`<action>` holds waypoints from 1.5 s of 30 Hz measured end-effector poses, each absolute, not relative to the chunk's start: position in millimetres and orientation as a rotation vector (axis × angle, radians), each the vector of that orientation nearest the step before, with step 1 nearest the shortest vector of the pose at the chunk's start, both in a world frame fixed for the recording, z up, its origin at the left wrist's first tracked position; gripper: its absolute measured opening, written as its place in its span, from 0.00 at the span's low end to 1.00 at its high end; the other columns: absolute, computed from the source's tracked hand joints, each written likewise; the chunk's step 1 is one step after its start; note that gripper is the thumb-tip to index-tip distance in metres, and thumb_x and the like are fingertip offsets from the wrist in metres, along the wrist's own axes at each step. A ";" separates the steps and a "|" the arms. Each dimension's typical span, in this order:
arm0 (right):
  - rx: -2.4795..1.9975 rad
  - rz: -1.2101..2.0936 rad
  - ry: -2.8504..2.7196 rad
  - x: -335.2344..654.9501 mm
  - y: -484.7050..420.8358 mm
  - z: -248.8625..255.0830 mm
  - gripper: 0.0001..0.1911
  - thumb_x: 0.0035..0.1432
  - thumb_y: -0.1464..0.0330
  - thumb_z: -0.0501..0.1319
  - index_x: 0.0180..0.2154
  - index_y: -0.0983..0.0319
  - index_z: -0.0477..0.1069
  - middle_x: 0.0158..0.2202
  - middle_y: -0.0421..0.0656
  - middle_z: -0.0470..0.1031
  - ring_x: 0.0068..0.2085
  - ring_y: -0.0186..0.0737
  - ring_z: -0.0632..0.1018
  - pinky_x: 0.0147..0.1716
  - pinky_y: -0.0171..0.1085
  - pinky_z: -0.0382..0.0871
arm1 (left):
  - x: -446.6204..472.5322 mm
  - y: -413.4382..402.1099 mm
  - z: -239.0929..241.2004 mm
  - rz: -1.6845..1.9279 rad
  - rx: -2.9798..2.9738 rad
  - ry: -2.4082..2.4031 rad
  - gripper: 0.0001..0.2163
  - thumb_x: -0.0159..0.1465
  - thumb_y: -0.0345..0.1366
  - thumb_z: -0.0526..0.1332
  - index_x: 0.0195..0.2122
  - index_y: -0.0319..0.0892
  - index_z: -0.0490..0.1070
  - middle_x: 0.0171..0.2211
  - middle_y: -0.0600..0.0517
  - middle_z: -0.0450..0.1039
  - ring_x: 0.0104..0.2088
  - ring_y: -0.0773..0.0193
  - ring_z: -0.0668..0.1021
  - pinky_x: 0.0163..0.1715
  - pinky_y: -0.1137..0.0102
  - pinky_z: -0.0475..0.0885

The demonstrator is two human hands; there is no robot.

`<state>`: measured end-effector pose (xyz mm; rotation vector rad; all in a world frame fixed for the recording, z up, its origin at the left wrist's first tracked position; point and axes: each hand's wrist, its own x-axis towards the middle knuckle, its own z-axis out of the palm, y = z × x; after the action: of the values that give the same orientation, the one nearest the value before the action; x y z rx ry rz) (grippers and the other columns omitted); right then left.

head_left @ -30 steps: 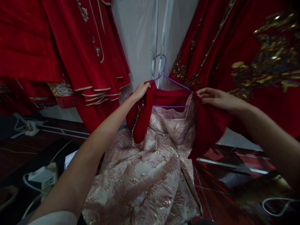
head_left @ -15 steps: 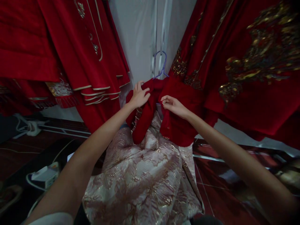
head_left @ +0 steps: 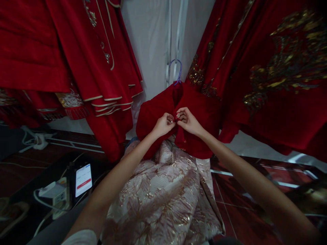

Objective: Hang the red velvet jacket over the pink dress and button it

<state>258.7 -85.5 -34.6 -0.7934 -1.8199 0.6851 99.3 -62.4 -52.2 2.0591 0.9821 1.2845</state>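
Observation:
A red jacket (head_left: 155, 108) hangs from a purple hanger (head_left: 179, 69) straight in front of me. My left hand (head_left: 165, 124) is closed on the jacket's left front edge. My right hand (head_left: 188, 119) pinches the opposite front edge, with small shiny beads showing at its fingertips. Both hands meet at the middle of the jacket, their fingertips almost touching. Under the jacket spreads a pale pink brocade skirt (head_left: 158, 200) with a metallic leaf pattern. Whatever fastening lies between the fingers is too small to make out.
Red garments with pale piping (head_left: 97, 78) hang at left, and red garments with gold embroidery (head_left: 293, 61) at right. A lit phone (head_left: 83, 180) and a white power strip (head_left: 57, 195) with cables lie at lower left. Behind the hanger stand metal rails (head_left: 176, 30).
My left hand has moved right and down from the collar, bringing the left front across to the right one. The jacket's front edges now meet. The phone has come into fuller view.

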 end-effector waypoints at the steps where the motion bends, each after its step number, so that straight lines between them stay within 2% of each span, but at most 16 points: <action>1: -0.800 0.661 -1.823 258.6 -88.2 -36.8 0.19 0.46 0.70 0.61 0.42 0.55 0.58 0.37 0.40 0.64 0.33 0.34 0.69 0.31 0.34 0.66 | 98.8 -61.0 -54.8 1.308 1.963 0.957 0.10 0.52 0.30 0.61 0.36 0.41 0.64 0.33 0.50 0.70 0.30 0.67 0.74 0.32 0.71 0.70; 6: -0.786 0.632 -1.768 255.0 -90.4 -43.2 0.15 0.54 0.62 0.59 0.42 0.55 0.58 0.38 0.41 0.66 0.36 0.35 0.70 0.31 0.34 0.67 | 100.9 -61.9 -55.7 1.501 1.631 0.876 0.12 0.49 0.28 0.63 0.35 0.40 0.67 0.33 0.49 0.73 0.31 0.68 0.76 0.35 0.72 0.71; 10: -0.770 0.623 -1.756 254.8 -84.7 -42.6 0.13 0.57 0.59 0.56 0.41 0.56 0.58 0.35 0.40 0.66 0.32 0.33 0.70 0.28 0.33 0.67 | 104.6 -66.3 -54.0 1.606 1.444 0.774 0.14 0.47 0.32 0.67 0.35 0.40 0.67 0.32 0.50 0.75 0.33 0.66 0.78 0.39 0.70 0.72; 14: -0.762 0.576 -1.794 258.7 -83.3 -40.7 0.14 0.58 0.57 0.56 0.42 0.57 0.58 0.33 0.39 0.66 0.30 0.32 0.71 0.28 0.34 0.68 | 106.0 -69.6 -57.5 1.586 1.383 0.757 0.11 0.47 0.36 0.67 0.31 0.38 0.71 0.30 0.49 0.77 0.33 0.64 0.78 0.39 0.68 0.72; 20: -0.798 0.445 -1.839 263.4 -87.8 -37.6 0.14 0.58 0.58 0.56 0.42 0.58 0.59 0.33 0.41 0.68 0.31 0.34 0.72 0.30 0.35 0.70 | 103.2 -72.8 -55.7 1.572 1.605 0.785 0.08 0.51 0.35 0.65 0.31 0.38 0.74 0.31 0.48 0.78 0.32 0.65 0.79 0.38 0.69 0.73; 26: -0.818 0.344 -1.868 264.5 -92.9 -34.8 0.12 0.59 0.59 0.55 0.41 0.59 0.60 0.34 0.42 0.69 0.34 0.36 0.73 0.32 0.36 0.69 | 102.1 -76.7 -43.8 1.565 1.873 0.937 0.05 0.55 0.32 0.61 0.31 0.39 0.75 0.30 0.49 0.78 0.29 0.67 0.79 0.33 0.72 0.75; 30: -0.814 0.288 -1.874 264.5 -96.8 -31.9 0.12 0.60 0.60 0.55 0.41 0.59 0.60 0.35 0.43 0.70 0.34 0.36 0.74 0.32 0.35 0.69 | 102.3 -86.2 -35.3 1.479 2.034 0.989 0.06 0.56 0.30 0.59 0.33 0.39 0.74 0.30 0.50 0.78 0.30 0.66 0.80 0.34 0.72 0.76; 34: -0.821 0.244 -1.894 263.6 -101.0 -28.4 0.10 0.60 0.61 0.55 0.40 0.60 0.61 0.36 0.43 0.71 0.35 0.36 0.74 0.32 0.35 0.69 | 101.7 -97.0 -28.6 1.405 2.142 1.000 0.07 0.57 0.34 0.60 0.35 0.40 0.74 0.33 0.50 0.78 0.33 0.65 0.80 0.35 0.72 0.76; 45: -0.787 0.440 -1.912 269.4 -96.8 -31.4 0.14 0.57 0.60 0.58 0.43 0.59 0.61 0.37 0.43 0.71 0.35 0.37 0.75 0.32 0.35 0.71 | 92.9 -97.3 -19.7 1.242 2.484 1.077 0.07 0.60 0.35 0.57 0.36 0.41 0.73 0.34 0.50 0.78 0.34 0.64 0.79 0.36 0.72 0.73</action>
<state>269.4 -96.8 -31.4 -0.7869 -1.9119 0.4398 92.9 -97.3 -19.7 2.4840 1.0773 1.2418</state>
